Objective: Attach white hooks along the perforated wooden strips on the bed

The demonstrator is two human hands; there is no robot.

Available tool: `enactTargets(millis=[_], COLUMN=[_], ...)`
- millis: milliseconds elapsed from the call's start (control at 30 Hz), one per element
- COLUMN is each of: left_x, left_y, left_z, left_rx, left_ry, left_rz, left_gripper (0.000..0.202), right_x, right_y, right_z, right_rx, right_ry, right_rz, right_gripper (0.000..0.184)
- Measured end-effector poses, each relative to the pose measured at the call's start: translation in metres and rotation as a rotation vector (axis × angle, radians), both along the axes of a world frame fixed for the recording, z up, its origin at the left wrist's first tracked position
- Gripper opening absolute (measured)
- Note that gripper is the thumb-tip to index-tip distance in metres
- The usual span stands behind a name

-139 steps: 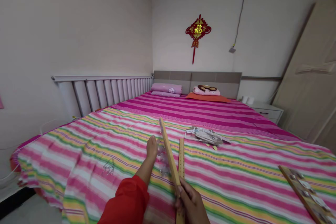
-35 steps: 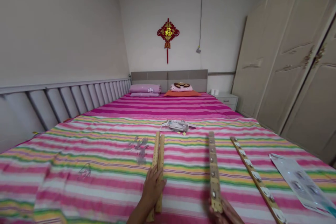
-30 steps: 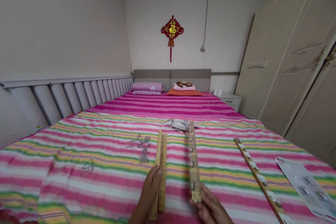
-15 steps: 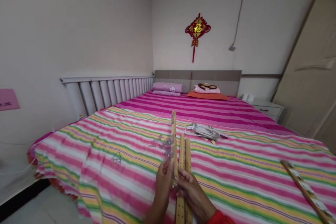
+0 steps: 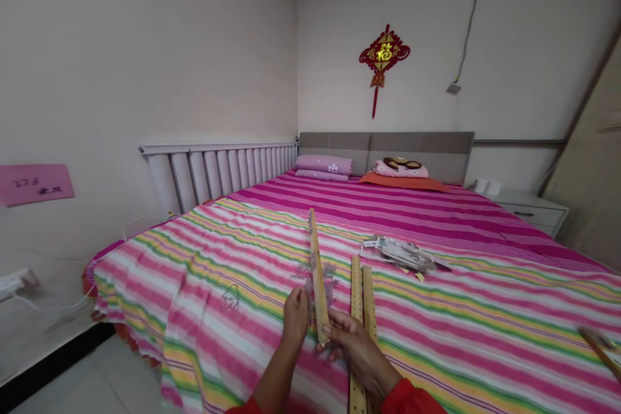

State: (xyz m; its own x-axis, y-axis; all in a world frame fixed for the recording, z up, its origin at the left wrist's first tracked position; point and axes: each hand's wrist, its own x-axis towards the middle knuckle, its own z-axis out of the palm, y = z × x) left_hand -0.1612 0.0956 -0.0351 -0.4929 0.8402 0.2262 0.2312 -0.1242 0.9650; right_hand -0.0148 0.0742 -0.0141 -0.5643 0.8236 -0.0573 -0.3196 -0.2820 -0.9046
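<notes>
My right hand grips the near end of a long, narrow wooden strip, which is raised at a slant above the bed with its far end pointing away. Just left of that strip is my left hand, its fingers curled closed; what they hold, if anything, is hidden. Behind the strip lie small clear plastic pieces, partly covered by it. Two more wooden strips with rows of holes, a left one and a right one, lie side by side beneath and beside my right forearm.
A pile of flat plastic packets lies beyond the strips. At the right edge rests another strip with pale pieces on it. Thin tangled wire lies on the striped sheet. A white radiator lines the left wall.
The view has turned left, so the bed appears shifted right. My left hand has come off the raised strip to its left side. My right hand still holds the strip, now tilted more leftward.
</notes>
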Motion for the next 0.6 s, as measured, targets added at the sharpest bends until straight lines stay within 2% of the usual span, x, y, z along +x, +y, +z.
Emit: enactTargets(millis=[67, 167, 300, 400, 533, 600], left_x=[-0.011, -0.021, -0.014, -0.010, -0.020, -0.027], left_y=[0.008, 0.021, 0.032, 0.035, 0.038, 0.041], left_z=[0.001, 0.012, 0.026, 0.023, 0.011, 0.012], left_rx=[0.017, 0.056, 0.113, 0.120, 0.116, 0.095], left_ry=[0.106, 0.227, 0.160, 0.083, 0.105, 0.101], left_rz=[0.079, 0.163, -0.034, -0.066, 0.020, 0.061], left_gripper=[0.039, 0.038, 0.042, 0.043, 0.042, 0.044], right_x=[0.002, 0.006, 0.009, 0.011, 0.021, 0.028], right_y=[-0.001, -0.003, -0.006, -0.010, -0.018, -0.023], right_z=[-0.001, -0.003, -0.003, -0.001, 0.000, -0.001], right_rx=[0.003, 0.019, 0.046, 0.062, 0.074, 0.077], right_ry=[-0.014, -0.049, -0.073, -0.057, -0.030, -0.038], right_rz=[-0.007, 0.006, 0.046, 0.087, 0.105, 0.124], right_gripper=[0.045, 0.052, 0.054, 0.052, 0.046, 0.046])
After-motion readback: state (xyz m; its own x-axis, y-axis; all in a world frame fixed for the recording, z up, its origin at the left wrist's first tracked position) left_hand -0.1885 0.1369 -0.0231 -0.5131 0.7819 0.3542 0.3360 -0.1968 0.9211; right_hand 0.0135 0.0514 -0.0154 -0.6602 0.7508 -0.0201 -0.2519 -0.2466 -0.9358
